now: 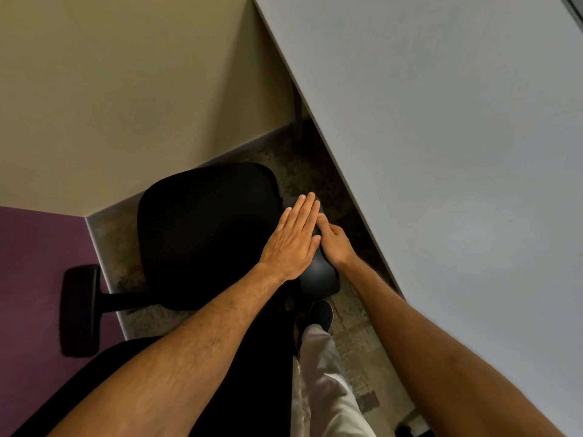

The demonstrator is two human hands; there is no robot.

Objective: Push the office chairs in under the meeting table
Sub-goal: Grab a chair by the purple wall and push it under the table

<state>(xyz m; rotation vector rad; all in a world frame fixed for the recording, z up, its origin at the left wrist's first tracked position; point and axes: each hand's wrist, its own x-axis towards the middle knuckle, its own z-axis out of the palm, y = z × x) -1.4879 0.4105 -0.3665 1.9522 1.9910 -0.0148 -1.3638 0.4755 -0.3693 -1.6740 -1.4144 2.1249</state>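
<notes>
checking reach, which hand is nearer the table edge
Right. The right hand grips the armrest on its table side; the left hand lies flat on the armrest's seat side.

Bare forearms, pale trousers (328, 383), dark shoe (321, 313)

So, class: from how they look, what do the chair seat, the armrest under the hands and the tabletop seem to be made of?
Chair seat: probably black fabric over padding; matt, soft rounded edges, no shine.
Armrest: likely moulded plastic or rubbery foam; smooth with a faint sheen.
Tabletop: seems a pale grey laminate board; flat, even, matt, with a thin straight edge. Its core cannot be seen.
</notes>
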